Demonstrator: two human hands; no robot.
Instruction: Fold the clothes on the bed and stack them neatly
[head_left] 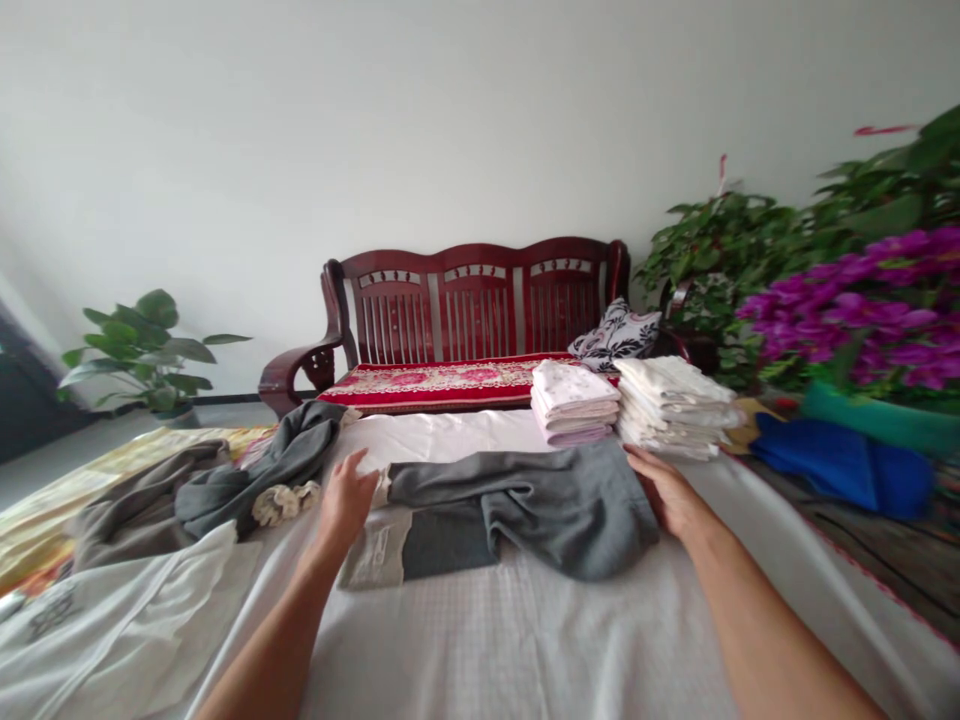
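A grey garment (525, 505) lies crumpled across the white cloth-covered table (525, 650) in front of me. My left hand (346, 505) rests at its left end by the pale collar, fingers curled on the cloth edge. My right hand (669, 495) lies at the garment's right end, fingers stretched flat against it. Just beyond stand two folded stacks: a pink-white stack (574, 402) and a taller cream stack (679, 407).
More unfolded clothes lie at the left: a dark grey piece (255, 475), a brown-grey piece (135, 505) and a white garment (112, 625). A red wooden bench (465, 320) stands behind. Potted plants and purple flowers (877, 310) crowd the right; a blue cloth (844, 462) lies there.
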